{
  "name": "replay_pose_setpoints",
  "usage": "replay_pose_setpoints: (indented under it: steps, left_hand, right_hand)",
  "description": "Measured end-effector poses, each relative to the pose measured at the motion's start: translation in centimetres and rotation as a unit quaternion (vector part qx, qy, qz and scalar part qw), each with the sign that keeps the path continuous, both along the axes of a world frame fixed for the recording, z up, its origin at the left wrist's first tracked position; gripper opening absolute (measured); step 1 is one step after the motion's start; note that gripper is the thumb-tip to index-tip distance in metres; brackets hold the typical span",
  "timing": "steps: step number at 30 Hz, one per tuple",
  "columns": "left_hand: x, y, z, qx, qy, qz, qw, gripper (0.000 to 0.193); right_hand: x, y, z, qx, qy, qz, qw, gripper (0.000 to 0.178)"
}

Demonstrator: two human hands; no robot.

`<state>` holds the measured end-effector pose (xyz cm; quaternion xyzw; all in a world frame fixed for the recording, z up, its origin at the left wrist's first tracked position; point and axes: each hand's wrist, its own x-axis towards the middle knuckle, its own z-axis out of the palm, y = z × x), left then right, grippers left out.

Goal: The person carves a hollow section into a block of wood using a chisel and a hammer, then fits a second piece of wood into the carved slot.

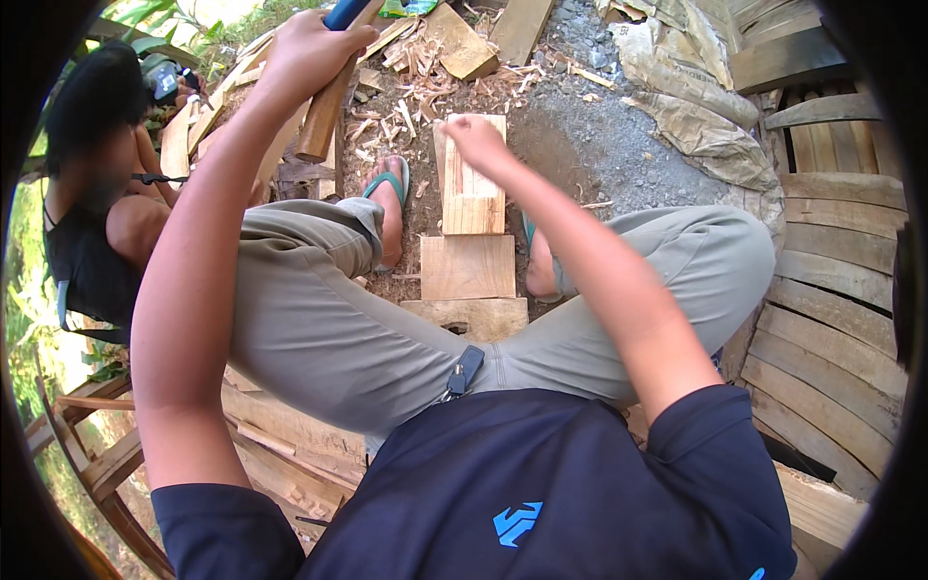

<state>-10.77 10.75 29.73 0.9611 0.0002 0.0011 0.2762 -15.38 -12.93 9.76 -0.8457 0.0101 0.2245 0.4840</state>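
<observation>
Currently, pale rectangular wooden block with shallow recess (474, 215) lies on ground between person's feet. Left hand (314, 43) raised, left of block and beyond its far end, fingers clamped on thick brown wooden bar (325, 121); dark-blue cylindrical piece (344, 14) beside same hand, cut off by view edge. Right hand (474, 143) over far end of block, fingers curled; cannot tell whether clamped on anything. Flat light-brown board (468, 268) just on near side of block; curled reddish wood shavings (421, 75) beyond it.
</observation>
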Motion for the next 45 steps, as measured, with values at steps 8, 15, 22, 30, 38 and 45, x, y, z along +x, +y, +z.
replay_pose_setpoints:
  steps: [8,15,22,30,38,45]
  left_hand:
    - [-0.4,-3.4,1.0,-0.077,0.025,-0.031,0.996,0.044]
    - [1.4,-12.1,2.1,-0.310,-0.050,-0.057,0.948,0.028]
    - [1.2,-15.9,6.1,-0.242,-0.099,-0.021,0.965,0.036]
    - [1.6,-15.0,5.8,-0.388,-0.039,0.000,0.921,0.033]
    - [3.8,-13.6,4.8,-0.242,-0.210,-0.055,0.946,0.027]
    - [3.8,-11.5,5.5,-0.222,-0.152,-0.042,0.962,0.027]
  right_hand:
    - [0.1,-1.6,20.0,0.224,0.187,0.242,0.925,0.080]
    - [0.5,-4.7,26.2,0.225,0.077,0.149,0.960,0.089]
    - [3.0,-5.3,28.2,0.366,0.105,0.010,0.925,0.011]
    - [5.4,-5.0,27.8,0.345,0.100,-0.077,0.930,0.005]
    - [9.9,-10.1,27.0,0.536,0.343,-0.171,0.752,0.012]
    - [13.7,-14.5,22.8,0.456,0.253,-0.222,0.824,0.014]
